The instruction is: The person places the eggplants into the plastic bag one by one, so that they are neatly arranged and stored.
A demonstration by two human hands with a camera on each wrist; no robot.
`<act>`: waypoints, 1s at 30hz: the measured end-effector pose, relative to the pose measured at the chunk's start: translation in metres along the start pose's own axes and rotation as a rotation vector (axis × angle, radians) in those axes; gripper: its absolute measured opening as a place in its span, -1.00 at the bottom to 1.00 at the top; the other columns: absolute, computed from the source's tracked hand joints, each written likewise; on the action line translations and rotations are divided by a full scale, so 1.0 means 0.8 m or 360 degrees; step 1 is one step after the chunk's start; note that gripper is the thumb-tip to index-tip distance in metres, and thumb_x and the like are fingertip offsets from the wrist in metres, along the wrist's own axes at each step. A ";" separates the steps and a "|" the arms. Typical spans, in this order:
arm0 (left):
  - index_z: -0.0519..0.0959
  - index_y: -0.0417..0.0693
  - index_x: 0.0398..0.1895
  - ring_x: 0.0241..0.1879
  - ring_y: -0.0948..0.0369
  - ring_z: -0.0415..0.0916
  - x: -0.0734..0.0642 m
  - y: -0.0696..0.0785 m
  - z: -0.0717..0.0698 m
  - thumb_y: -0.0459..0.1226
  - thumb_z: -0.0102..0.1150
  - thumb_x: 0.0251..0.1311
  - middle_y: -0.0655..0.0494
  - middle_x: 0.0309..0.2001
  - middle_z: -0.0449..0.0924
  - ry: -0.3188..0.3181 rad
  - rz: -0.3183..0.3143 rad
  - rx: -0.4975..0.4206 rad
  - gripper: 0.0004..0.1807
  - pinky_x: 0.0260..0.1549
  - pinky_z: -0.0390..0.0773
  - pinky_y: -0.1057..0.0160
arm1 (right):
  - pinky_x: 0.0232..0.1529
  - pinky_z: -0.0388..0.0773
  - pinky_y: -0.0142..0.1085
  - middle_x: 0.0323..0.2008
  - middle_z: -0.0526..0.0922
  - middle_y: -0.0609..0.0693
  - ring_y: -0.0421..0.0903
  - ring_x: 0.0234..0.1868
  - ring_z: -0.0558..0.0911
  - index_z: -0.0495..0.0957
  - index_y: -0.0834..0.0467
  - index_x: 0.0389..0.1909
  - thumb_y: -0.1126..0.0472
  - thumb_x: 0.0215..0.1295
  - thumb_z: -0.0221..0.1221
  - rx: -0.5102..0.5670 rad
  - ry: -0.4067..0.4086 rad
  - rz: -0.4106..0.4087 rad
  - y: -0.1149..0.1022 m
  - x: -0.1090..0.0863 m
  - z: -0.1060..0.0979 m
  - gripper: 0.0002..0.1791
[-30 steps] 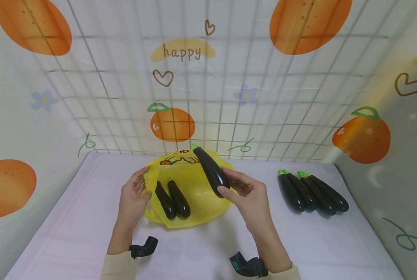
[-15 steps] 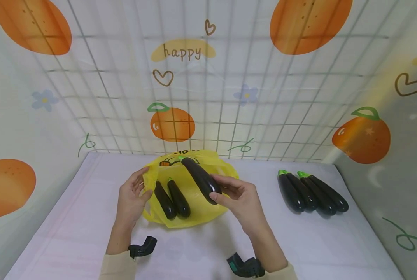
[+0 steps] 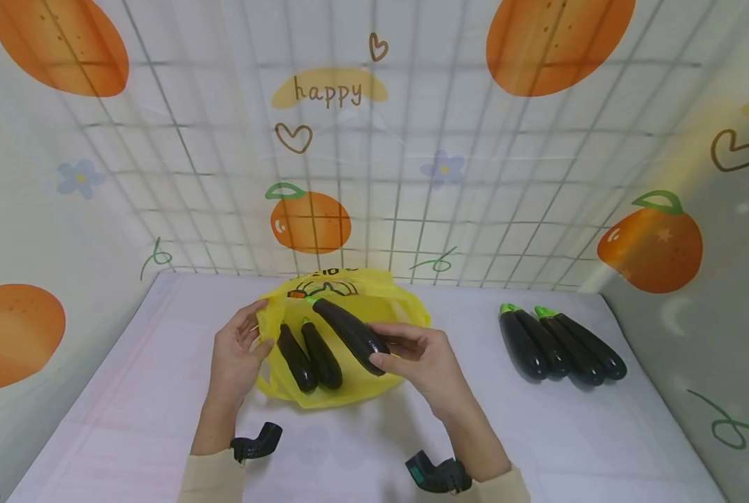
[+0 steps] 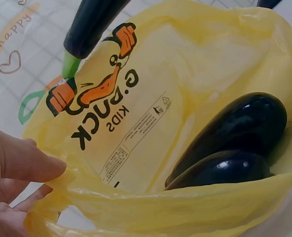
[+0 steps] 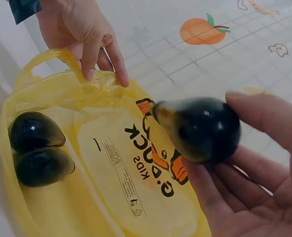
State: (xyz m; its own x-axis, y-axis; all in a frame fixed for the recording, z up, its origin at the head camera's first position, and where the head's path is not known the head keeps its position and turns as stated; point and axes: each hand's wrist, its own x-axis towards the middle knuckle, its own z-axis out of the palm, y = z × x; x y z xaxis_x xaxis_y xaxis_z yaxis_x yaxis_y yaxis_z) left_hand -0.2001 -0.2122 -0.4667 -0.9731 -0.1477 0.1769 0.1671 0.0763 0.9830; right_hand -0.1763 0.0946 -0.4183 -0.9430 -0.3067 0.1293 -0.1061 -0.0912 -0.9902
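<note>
A yellow plastic bag (image 3: 374,391) with a printed duck face lies open on the table. Two dark eggplants (image 4: 234,131) rest inside it, side by side. My left hand (image 3: 239,356) pinches the left edge of the bag's mouth between thumb and fingers. In my right hand (image 3: 421,363) is another eggplant (image 3: 349,328), gripped near its thick end. Its green stem points up and left, over the bag's opening. The right wrist view shows this eggplant (image 5: 205,131) end-on, thumb on one side and fingers on the other.
Several more eggplants (image 3: 557,349) lie in a row on the right side of the white-covered table (image 3: 123,419). A wire grid behind a printed sheet (image 3: 475,209) stands along the back, with sheets at both sides.
My right hand has moved left and slightly down with the eggplant, bringing it further over the bag and tilting it flatter. My left hand keeps its hold on the bag edge.
</note>
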 end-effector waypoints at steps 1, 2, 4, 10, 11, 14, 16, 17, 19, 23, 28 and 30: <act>0.50 -0.13 0.43 0.36 0.14 0.45 0.000 0.000 0.000 -0.78 0.16 0.18 0.02 0.40 0.49 -0.0001 0.0006 -0.0005 -0.25 0.34 0.49 0.26 | 0.09 0.73 -0.21 0.18 0.68 0.27 0.07 0.15 0.70 0.63 0.38 0.22 0.47 0.21 0.43 0.0007 -0.0015 0.0006 0.001 0.000 -0.001 -0.48; 0.50 -0.13 0.43 0.36 0.14 0.45 0.000 0.000 0.001 -0.78 0.15 0.18 0.02 0.40 0.49 -0.0003 0.0009 -0.0010 -0.25 0.34 0.49 0.26 | 0.08 0.73 -0.21 0.18 0.68 0.27 0.07 0.14 0.71 0.63 0.38 0.22 0.47 0.21 0.43 0.0008 -0.0026 0.0012 0.002 0.001 -0.002 -0.48; 0.50 -0.12 0.43 0.36 0.14 0.45 0.001 0.000 0.001 -0.79 0.14 0.18 0.02 0.40 0.49 -0.0004 0.0014 -0.0016 -0.24 0.34 0.48 0.27 | 0.08 0.73 -0.21 0.18 0.68 0.27 0.07 0.14 0.71 0.62 0.38 0.23 0.47 0.22 0.42 0.0014 -0.0041 0.0026 0.005 0.002 -0.004 -0.48; 0.50 -0.11 0.43 0.36 0.14 0.45 0.002 -0.001 0.003 -0.79 0.13 0.18 0.02 0.41 0.49 0.0006 -0.0006 -0.0027 -0.24 0.35 0.48 0.28 | 0.10 0.72 -0.22 0.20 0.67 0.28 0.09 0.17 0.69 0.62 0.40 0.23 0.49 0.23 0.41 0.0010 0.0041 0.0104 0.022 0.010 -0.004 -0.49; 0.50 -0.11 0.43 0.36 0.14 0.45 0.002 -0.002 0.003 -0.79 0.13 0.18 0.02 0.41 0.49 0.0008 -0.0009 -0.0031 -0.24 0.35 0.48 0.27 | 0.10 0.72 -0.23 0.19 0.67 0.29 0.10 0.17 0.69 0.62 0.40 0.23 0.50 0.23 0.41 0.0012 0.0077 0.0119 0.026 0.011 -0.003 -0.49; 0.51 -0.11 0.43 0.37 0.13 0.45 0.002 -0.001 0.003 -0.79 0.12 0.18 0.01 0.41 0.49 0.0012 -0.0013 -0.0040 -0.24 0.35 0.48 0.26 | 0.07 0.72 -0.27 0.19 0.67 0.27 0.11 0.14 0.70 0.65 0.37 0.20 0.50 0.22 0.41 0.0003 0.0202 0.0163 0.040 0.015 0.002 -0.51; 0.51 -0.11 0.43 0.37 0.13 0.45 0.001 -0.001 0.003 -0.79 0.12 0.18 0.01 0.41 0.49 0.0014 -0.0013 -0.0037 -0.24 0.35 0.48 0.26 | 0.05 0.73 -0.28 0.18 0.68 0.26 0.12 0.13 0.71 0.66 0.35 0.20 0.49 0.23 0.42 -0.0013 0.0259 0.0186 0.049 0.018 0.007 -0.52; 0.51 -0.11 0.43 0.37 0.13 0.45 0.001 -0.001 0.003 -0.79 0.12 0.18 0.01 0.41 0.49 0.0015 -0.0013 -0.0035 -0.24 0.36 0.48 0.26 | 0.04 0.73 -0.29 0.18 0.68 0.24 0.12 0.13 0.71 0.67 0.34 0.19 0.48 0.23 0.42 -0.0024 0.0280 0.0198 0.054 0.019 0.009 -0.53; 0.50 -0.12 0.43 0.37 0.13 0.45 0.001 0.000 0.002 -0.79 0.11 0.18 0.00 0.41 0.49 0.0015 -0.0008 -0.0035 -0.24 0.36 0.47 0.27 | 0.04 0.73 -0.30 0.19 0.68 0.24 0.14 0.14 0.71 0.67 0.34 0.19 0.46 0.24 0.42 -0.0029 0.0293 0.0214 0.064 0.020 0.014 -0.53; 0.48 -0.16 0.44 0.37 0.12 0.44 0.000 0.000 0.002 -0.80 0.08 0.18 -0.02 0.41 0.49 0.0008 0.0000 -0.0039 -0.23 0.35 0.47 0.28 | 0.04 0.73 -0.29 0.20 0.67 0.24 0.17 0.17 0.70 0.66 0.35 0.20 0.46 0.25 0.42 -0.0020 0.0298 0.0227 0.079 0.022 0.023 -0.53; 0.47 -0.17 0.45 0.37 0.10 0.45 0.001 0.001 0.001 -0.81 0.06 0.17 -0.03 0.41 0.49 0.0003 0.0007 -0.0046 -0.23 0.34 0.48 0.31 | 0.03 0.73 -0.30 0.18 0.69 0.22 0.17 0.16 0.71 0.67 0.33 0.19 0.44 0.24 0.44 -0.0077 0.0336 0.0243 0.092 0.026 0.030 -0.53; 0.47 -0.17 0.45 0.37 0.10 0.45 0.000 0.001 0.001 -0.82 0.06 0.16 -0.03 0.41 0.48 0.0002 0.0007 -0.0048 -0.22 0.33 0.48 0.32 | 0.04 0.73 -0.29 0.18 0.69 0.22 0.16 0.17 0.71 0.67 0.33 0.19 0.43 0.24 0.45 -0.0116 0.0347 0.0244 0.096 0.027 0.032 -0.53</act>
State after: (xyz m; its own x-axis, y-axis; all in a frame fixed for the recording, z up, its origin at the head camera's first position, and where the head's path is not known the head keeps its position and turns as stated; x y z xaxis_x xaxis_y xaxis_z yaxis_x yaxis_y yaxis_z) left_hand -0.2004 -0.2115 -0.4662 -0.9721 -0.1487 0.1813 0.1762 0.0469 0.9832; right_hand -0.1967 0.0565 -0.4901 -0.9946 -0.0995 -0.0292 0.0282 0.0114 -0.9995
